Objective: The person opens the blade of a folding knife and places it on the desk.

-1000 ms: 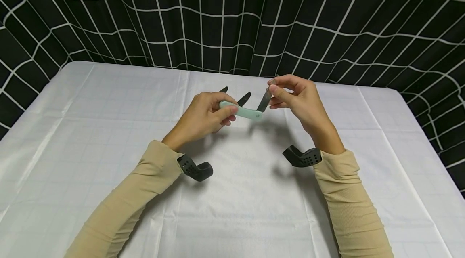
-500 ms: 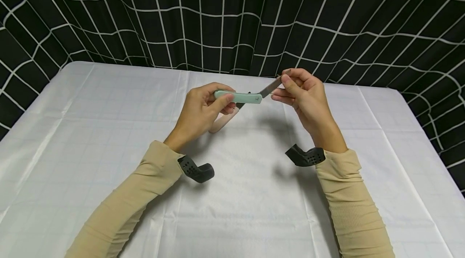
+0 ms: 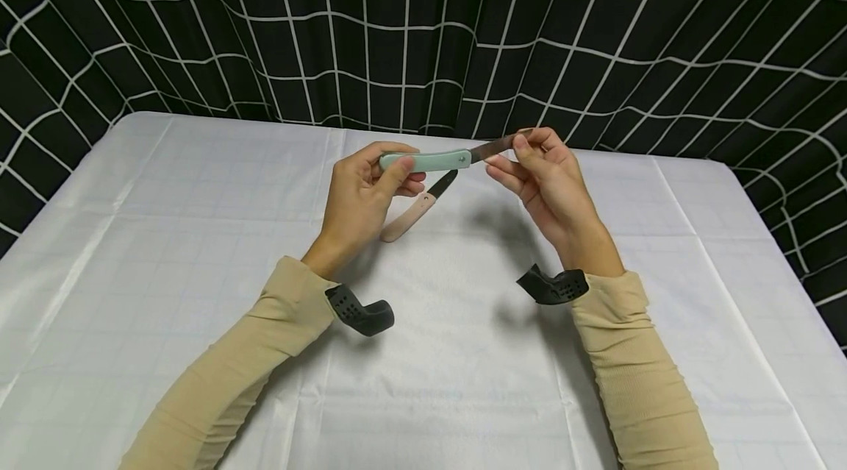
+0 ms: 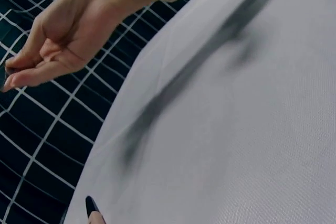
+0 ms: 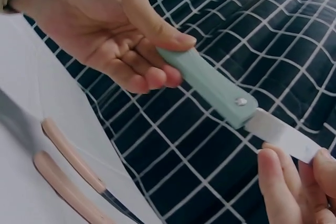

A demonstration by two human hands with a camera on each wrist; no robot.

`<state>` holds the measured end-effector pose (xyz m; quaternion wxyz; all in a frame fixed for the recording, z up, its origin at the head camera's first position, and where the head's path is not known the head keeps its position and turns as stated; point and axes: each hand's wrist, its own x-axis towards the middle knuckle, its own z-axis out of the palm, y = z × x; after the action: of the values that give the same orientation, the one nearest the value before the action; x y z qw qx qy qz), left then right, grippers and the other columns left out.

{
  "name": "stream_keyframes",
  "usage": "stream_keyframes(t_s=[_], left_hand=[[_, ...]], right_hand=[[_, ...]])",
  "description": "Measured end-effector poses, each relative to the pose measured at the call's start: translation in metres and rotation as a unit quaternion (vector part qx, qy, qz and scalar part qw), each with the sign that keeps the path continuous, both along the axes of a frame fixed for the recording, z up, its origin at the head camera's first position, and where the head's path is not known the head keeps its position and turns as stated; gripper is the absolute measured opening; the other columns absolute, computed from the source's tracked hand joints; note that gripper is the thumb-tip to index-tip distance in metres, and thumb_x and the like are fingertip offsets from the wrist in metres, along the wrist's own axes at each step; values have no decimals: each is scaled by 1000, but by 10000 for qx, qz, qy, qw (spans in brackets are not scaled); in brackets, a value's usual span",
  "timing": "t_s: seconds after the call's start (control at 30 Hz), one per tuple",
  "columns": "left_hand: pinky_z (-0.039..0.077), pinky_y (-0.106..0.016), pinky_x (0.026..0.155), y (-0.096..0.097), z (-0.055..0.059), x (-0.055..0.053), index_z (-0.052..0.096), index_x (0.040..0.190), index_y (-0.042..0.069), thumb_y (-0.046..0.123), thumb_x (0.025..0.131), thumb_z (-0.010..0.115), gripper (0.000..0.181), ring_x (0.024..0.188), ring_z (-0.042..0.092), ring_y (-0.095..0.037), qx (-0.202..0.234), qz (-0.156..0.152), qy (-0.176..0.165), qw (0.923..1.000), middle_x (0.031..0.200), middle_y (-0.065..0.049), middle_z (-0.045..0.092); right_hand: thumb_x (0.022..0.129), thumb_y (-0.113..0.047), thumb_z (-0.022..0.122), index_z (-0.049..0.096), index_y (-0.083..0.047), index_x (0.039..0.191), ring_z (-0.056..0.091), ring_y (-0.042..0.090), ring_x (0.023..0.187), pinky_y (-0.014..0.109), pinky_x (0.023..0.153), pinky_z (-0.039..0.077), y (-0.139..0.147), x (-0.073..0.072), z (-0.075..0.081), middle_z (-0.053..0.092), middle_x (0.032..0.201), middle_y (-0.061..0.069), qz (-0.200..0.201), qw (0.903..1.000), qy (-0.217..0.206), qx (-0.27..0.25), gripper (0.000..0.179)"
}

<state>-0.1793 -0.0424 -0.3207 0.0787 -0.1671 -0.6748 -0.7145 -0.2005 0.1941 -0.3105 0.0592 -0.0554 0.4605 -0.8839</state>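
Note:
In the head view my left hand (image 3: pixel 360 190) grips the mint-green handle of a folding knife (image 3: pixel 437 161), thumb on its near face. My right hand (image 3: pixel 556 187) pinches the far end of its blade (image 3: pixel 490 149). The knife is unfolded nearly straight and held above the table. In the right wrist view the left hand (image 5: pixel 121 30) holds the green handle (image 5: pixel 210 85), and the right fingers pinch the blade (image 5: pixel 283 135). Below lies an unfolded folding knife with a pale pink handle (image 3: pixel 409 218). A second pink handle (image 5: pixel 65 184) shows in the right wrist view.
A white cloth (image 3: pixel 430 367) covers the table. Behind its far edge hangs a black curtain with a white grid (image 3: pixel 370 29). Black camera mounts (image 3: pixel 360 310) stick out from both wrists.
The green knife's blade has swung outward from a steep angle to nearly in line with the handle. Both hands rose slightly, and the left shifted left, uncovering the pink-handled knife.

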Motion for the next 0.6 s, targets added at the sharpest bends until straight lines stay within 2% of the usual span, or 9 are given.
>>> stream_keyframes(t_s=[0.17, 0.4, 0.6], left_hand=[[60, -32, 78, -1, -1, -1, 63, 111, -12, 3, 99, 57, 20, 71, 70, -6, 249, 130, 67, 9996, 91, -32, 69], [60, -31, 78, -4, 2, -1, 62, 115, -11, 5, 99, 57, 23, 74, 71, -6, 249, -101, -311, 9992, 96, -32, 70], [60, -32, 78, -4, 3, -1, 64, 117, -5, 8, 98, 61, 23, 76, 73, -16, -173, -376, -682, 9968, 96, -26, 72]], right_hand=[[95, -6, 61, 50, -6, 98, 74, 22, 83, 31, 84, 59, -6, 0, -4, 58, 96, 4, 40, 9989, -209, -425, 12], [96, -5, 61, 50, -5, 100, 74, 19, 80, 31, 82, 59, -7, 1, -2, 66, 92, 6, -296, 9993, 186, 87, 11], [93, -5, 65, 52, -4, 99, 74, 18, 73, 30, 77, 60, -2, -1, -1, 69, 91, 7, -509, 9984, 25, 258, 14]])
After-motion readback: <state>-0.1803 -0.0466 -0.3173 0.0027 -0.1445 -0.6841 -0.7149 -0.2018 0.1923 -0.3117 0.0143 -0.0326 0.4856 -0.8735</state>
